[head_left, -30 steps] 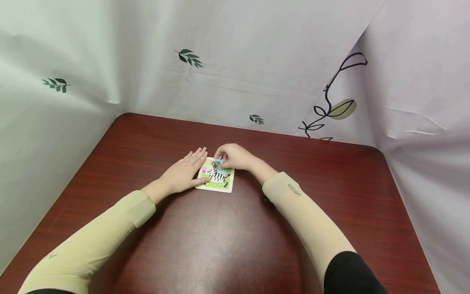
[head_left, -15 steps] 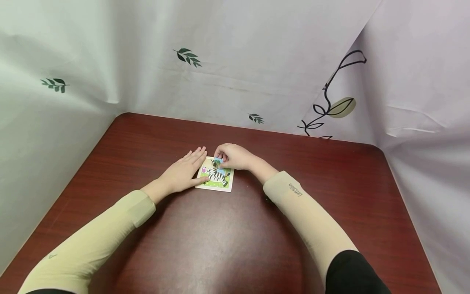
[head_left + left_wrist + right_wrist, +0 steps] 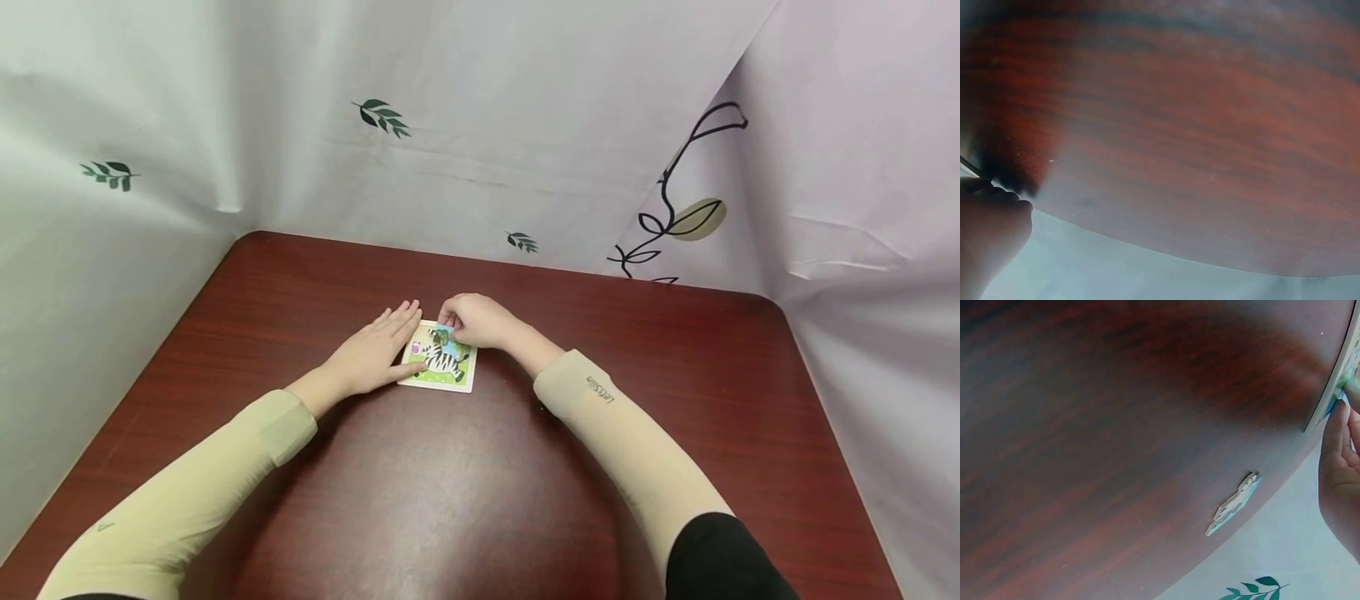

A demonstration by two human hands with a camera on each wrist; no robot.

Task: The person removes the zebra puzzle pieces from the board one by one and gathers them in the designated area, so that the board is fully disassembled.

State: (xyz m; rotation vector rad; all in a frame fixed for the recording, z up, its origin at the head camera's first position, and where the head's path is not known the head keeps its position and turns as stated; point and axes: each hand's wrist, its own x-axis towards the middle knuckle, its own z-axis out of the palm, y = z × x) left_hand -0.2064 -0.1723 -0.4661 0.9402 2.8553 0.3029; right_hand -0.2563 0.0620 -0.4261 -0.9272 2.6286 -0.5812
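A square zebra jigsaw puzzle (image 3: 442, 367) in a pale frame lies flat on the table, in the middle of the head view. My left hand (image 3: 371, 354) rests along its left side, fingers straight and thumb over the lower left of the picture. At the upper right of the puzzle, my right hand (image 3: 480, 321) pinches a blue and green puzzle piece (image 3: 448, 335) between thumb and fingers. Whether that piece lies fully flat is hidden by the fingers. The right wrist view catches the frame's edge (image 3: 1329, 394) beside the right fingertips.
Another loose puzzle piece (image 3: 1234, 505) lies on the table near its far edge in the right wrist view; the head view does not show it. The dark red table (image 3: 420, 500) is bordered by white leaf-print cloth (image 3: 450, 167) at the back and sides.
The right thumb has drawn back slightly to the upper right on the piece, baring more of the blue. The left hand and the puzzle frame have stayed in place.
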